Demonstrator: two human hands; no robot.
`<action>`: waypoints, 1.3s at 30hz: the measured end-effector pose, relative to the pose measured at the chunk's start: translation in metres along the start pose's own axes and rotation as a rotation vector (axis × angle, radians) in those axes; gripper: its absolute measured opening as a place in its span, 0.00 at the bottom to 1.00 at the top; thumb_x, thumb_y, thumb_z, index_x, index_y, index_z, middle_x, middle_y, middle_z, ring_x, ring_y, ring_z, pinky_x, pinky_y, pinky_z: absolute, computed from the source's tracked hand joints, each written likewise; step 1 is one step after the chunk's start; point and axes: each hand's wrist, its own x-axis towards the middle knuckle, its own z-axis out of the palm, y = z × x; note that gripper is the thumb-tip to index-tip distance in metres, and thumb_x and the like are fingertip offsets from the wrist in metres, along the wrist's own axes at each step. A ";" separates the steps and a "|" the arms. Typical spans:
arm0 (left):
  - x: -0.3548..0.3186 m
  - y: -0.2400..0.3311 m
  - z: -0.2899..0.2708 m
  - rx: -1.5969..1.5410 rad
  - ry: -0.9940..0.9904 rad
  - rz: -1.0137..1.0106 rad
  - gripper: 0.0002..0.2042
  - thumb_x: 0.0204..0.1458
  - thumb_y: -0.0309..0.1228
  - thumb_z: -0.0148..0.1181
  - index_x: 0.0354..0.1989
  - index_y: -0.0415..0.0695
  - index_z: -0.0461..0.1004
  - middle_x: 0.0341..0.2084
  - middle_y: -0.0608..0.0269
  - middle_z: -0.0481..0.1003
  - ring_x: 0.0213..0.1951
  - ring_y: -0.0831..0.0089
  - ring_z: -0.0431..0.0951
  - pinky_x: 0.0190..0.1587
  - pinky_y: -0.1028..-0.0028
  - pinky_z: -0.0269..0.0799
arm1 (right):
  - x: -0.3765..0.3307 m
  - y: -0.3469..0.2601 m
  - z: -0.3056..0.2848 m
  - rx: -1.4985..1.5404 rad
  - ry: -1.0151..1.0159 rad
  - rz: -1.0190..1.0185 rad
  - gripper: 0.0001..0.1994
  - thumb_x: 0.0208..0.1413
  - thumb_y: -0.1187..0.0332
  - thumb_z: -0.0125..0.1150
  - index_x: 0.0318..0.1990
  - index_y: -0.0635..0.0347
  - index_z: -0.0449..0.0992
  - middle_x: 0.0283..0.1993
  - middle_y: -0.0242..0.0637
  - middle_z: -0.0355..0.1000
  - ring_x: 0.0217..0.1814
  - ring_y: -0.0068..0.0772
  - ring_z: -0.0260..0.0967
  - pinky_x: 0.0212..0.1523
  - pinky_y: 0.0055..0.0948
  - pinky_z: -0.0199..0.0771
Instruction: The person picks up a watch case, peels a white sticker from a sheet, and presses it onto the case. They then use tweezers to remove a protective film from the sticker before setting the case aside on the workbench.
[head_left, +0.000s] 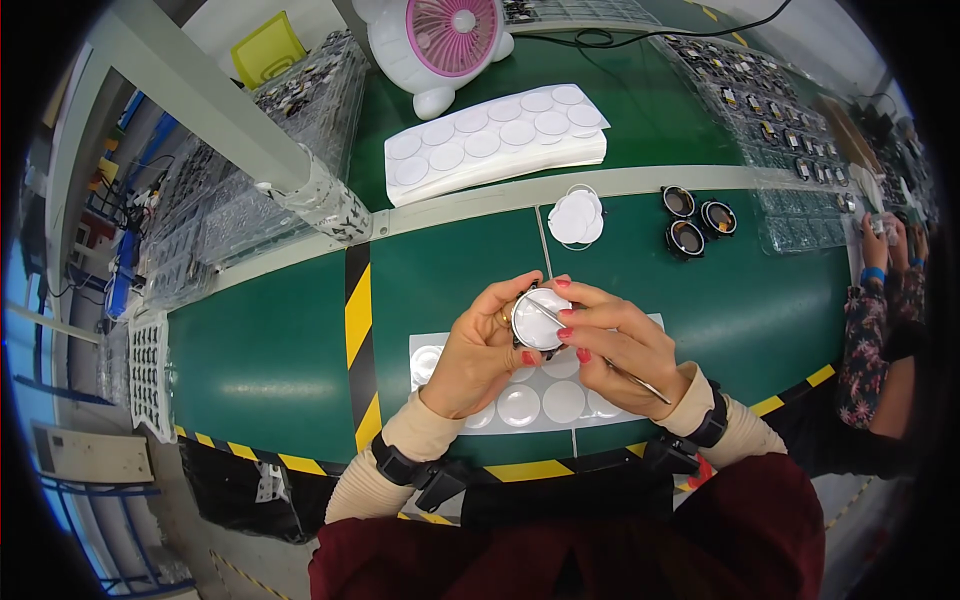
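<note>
My left hand is closed around a small round watch case with a black rim, held up above the table. A white round film covers its face. Between the fingers of my right hand is a pair of thin metal tweezers; their tips lie against the film. Under both hands a sheet of round stickers rests on the green table, partly hidden by them. I cannot tell whether the film is stuck down all over.
Three black round watch cases and a small pile of white discs sit beyond my hands. Behind a pale rail lies a stack of sticker sheets, near a white and pink fan. Clear part trays and another person's hands are at right.
</note>
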 end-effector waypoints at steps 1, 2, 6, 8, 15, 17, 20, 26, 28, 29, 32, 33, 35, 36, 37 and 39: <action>0.000 0.000 0.000 0.028 -0.005 0.011 0.32 0.41 0.11 0.57 0.58 0.42 0.56 0.53 0.58 0.63 0.50 0.72 0.68 0.50 0.76 0.69 | 0.000 -0.001 0.000 0.001 -0.005 0.003 0.15 0.37 0.90 0.51 0.35 0.67 0.72 0.42 0.45 0.68 0.52 0.54 0.66 0.49 0.39 0.70; 0.000 0.001 0.000 0.028 -0.005 0.011 0.32 0.41 0.11 0.57 0.58 0.42 0.56 0.53 0.58 0.63 0.50 0.72 0.68 0.50 0.76 0.69 | 0.000 -0.001 -0.001 0.002 -0.009 0.006 0.15 0.37 0.90 0.51 0.35 0.67 0.72 0.42 0.45 0.68 0.52 0.54 0.66 0.49 0.40 0.70; -0.001 0.002 0.002 0.090 0.042 0.003 0.36 0.37 0.15 0.63 0.58 0.43 0.56 0.51 0.58 0.65 0.50 0.71 0.69 0.50 0.76 0.68 | -0.001 0.001 -0.001 0.018 -0.017 0.003 0.15 0.38 0.89 0.50 0.36 0.68 0.72 0.42 0.46 0.68 0.53 0.55 0.65 0.50 0.41 0.69; -0.001 -0.001 0.000 0.058 0.004 0.007 0.33 0.40 0.12 0.58 0.58 0.43 0.55 0.54 0.57 0.62 0.51 0.72 0.67 0.50 0.76 0.69 | -0.001 0.002 -0.002 0.025 -0.019 0.000 0.14 0.39 0.88 0.50 0.36 0.68 0.72 0.42 0.46 0.68 0.53 0.55 0.65 0.50 0.41 0.69; 0.001 -0.001 0.003 0.015 -0.037 0.012 0.32 0.41 0.10 0.55 0.57 0.43 0.56 0.56 0.55 0.59 0.53 0.71 0.65 0.51 0.75 0.68 | -0.001 0.006 -0.003 0.076 -0.043 -0.022 0.14 0.40 0.87 0.50 0.38 0.69 0.72 0.44 0.47 0.68 0.52 0.54 0.66 0.50 0.42 0.69; 0.001 -0.001 0.003 0.043 -0.024 0.014 0.32 0.41 0.09 0.55 0.57 0.44 0.56 0.56 0.54 0.59 0.53 0.71 0.65 0.52 0.75 0.68 | -0.001 0.005 -0.003 0.066 -0.044 -0.021 0.14 0.40 0.87 0.50 0.38 0.69 0.72 0.43 0.47 0.68 0.52 0.54 0.66 0.49 0.42 0.69; 0.001 -0.001 0.003 0.040 -0.040 0.028 0.32 0.41 0.09 0.55 0.57 0.44 0.56 0.56 0.53 0.59 0.54 0.70 0.64 0.52 0.74 0.68 | -0.001 0.004 -0.002 0.043 -0.044 -0.019 0.14 0.40 0.87 0.50 0.38 0.69 0.72 0.43 0.47 0.68 0.51 0.54 0.67 0.49 0.42 0.70; 0.001 -0.002 0.003 0.078 -0.060 0.056 0.31 0.41 0.09 0.54 0.56 0.44 0.57 0.56 0.53 0.58 0.54 0.68 0.64 0.52 0.73 0.68 | -0.001 0.003 0.000 0.056 0.008 0.000 0.15 0.39 0.89 0.48 0.36 0.69 0.72 0.41 0.46 0.69 0.50 0.53 0.68 0.49 0.41 0.70; 0.002 -0.002 0.003 0.063 -0.062 0.057 0.32 0.41 0.09 0.54 0.56 0.45 0.57 0.56 0.53 0.58 0.54 0.68 0.64 0.52 0.73 0.67 | -0.002 0.003 0.000 0.060 0.017 0.003 0.15 0.39 0.89 0.48 0.36 0.69 0.72 0.40 0.46 0.69 0.50 0.53 0.68 0.49 0.40 0.71; 0.002 -0.002 0.003 0.056 -0.063 0.057 0.32 0.41 0.09 0.54 0.56 0.45 0.57 0.56 0.53 0.58 0.54 0.68 0.64 0.53 0.73 0.67 | -0.002 0.002 0.000 0.057 0.015 0.006 0.14 0.39 0.89 0.48 0.36 0.69 0.72 0.40 0.46 0.69 0.50 0.53 0.68 0.49 0.40 0.71; 0.002 -0.002 0.002 0.050 -0.069 0.057 0.32 0.41 0.09 0.54 0.56 0.45 0.57 0.56 0.53 0.58 0.54 0.68 0.64 0.52 0.73 0.68 | -0.003 0.002 0.000 0.054 0.010 0.011 0.14 0.39 0.89 0.48 0.36 0.69 0.71 0.40 0.46 0.69 0.50 0.52 0.68 0.49 0.41 0.71; 0.002 -0.002 0.002 0.047 -0.073 0.057 0.31 0.41 0.09 0.54 0.56 0.45 0.57 0.56 0.53 0.58 0.54 0.68 0.64 0.52 0.74 0.68 | -0.003 0.003 -0.001 0.069 0.009 0.007 0.14 0.39 0.89 0.48 0.36 0.69 0.72 0.40 0.46 0.69 0.49 0.52 0.68 0.48 0.40 0.71; 0.002 -0.002 0.003 0.050 -0.072 0.058 0.31 0.41 0.09 0.54 0.56 0.45 0.57 0.56 0.53 0.58 0.54 0.69 0.64 0.51 0.74 0.68 | -0.003 0.004 -0.002 0.100 0.005 0.001 0.14 0.39 0.89 0.48 0.36 0.69 0.72 0.40 0.46 0.69 0.49 0.52 0.68 0.48 0.40 0.71; 0.002 -0.002 0.004 0.054 -0.071 0.057 0.31 0.41 0.09 0.54 0.56 0.45 0.56 0.56 0.53 0.58 0.54 0.69 0.64 0.51 0.74 0.69 | -0.003 0.004 -0.002 0.100 0.004 0.001 0.14 0.39 0.89 0.48 0.36 0.69 0.72 0.40 0.46 0.69 0.49 0.52 0.68 0.48 0.40 0.71; 0.001 -0.003 0.005 0.057 -0.069 0.057 0.31 0.42 0.09 0.54 0.56 0.45 0.56 0.56 0.53 0.58 0.54 0.69 0.64 0.51 0.75 0.69 | -0.003 0.004 -0.002 0.093 0.003 -0.003 0.14 0.39 0.89 0.49 0.35 0.69 0.72 0.40 0.46 0.69 0.49 0.51 0.69 0.48 0.40 0.71; 0.001 -0.003 0.003 0.046 -0.069 0.052 0.31 0.42 0.09 0.54 0.56 0.45 0.56 0.56 0.53 0.58 0.54 0.69 0.64 0.50 0.75 0.69 | -0.001 0.004 -0.001 0.078 0.000 -0.010 0.14 0.39 0.89 0.49 0.35 0.69 0.72 0.40 0.46 0.69 0.48 0.51 0.69 0.47 0.40 0.72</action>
